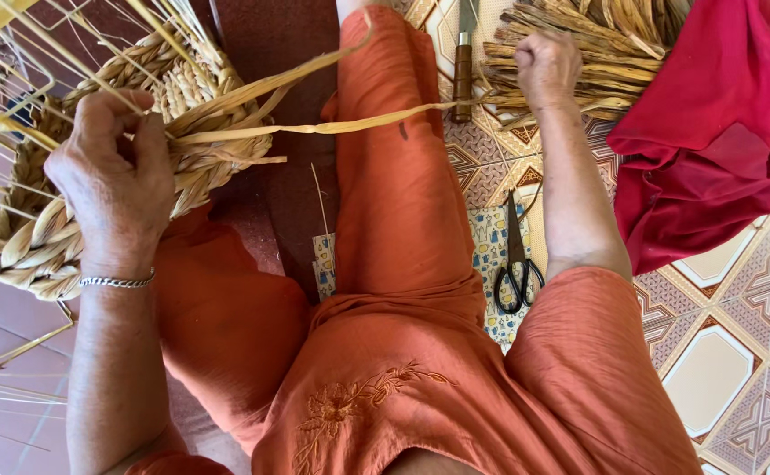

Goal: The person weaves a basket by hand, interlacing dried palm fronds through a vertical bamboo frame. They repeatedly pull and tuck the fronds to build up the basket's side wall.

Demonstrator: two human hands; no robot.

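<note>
My left hand (114, 180) grips the woven part of a straw basket (51, 237) built on a yellow wire frame (15, 53), pinching loose strands against the weave. A long flat straw strand (350, 125) runs from there across my orange-clad leg to my right hand (545, 66). That hand is closed in a fist on the strand's far end, over a bundle of dried straw (596, 44) on the floor.
Black scissors (515, 259) lie on a patterned cloth (490, 255) between my legs. A knife with a wooden handle (463, 75) rests beside the straw bundle. A red cloth (719, 123) is heaped at the right on the patterned tile floor (737, 352).
</note>
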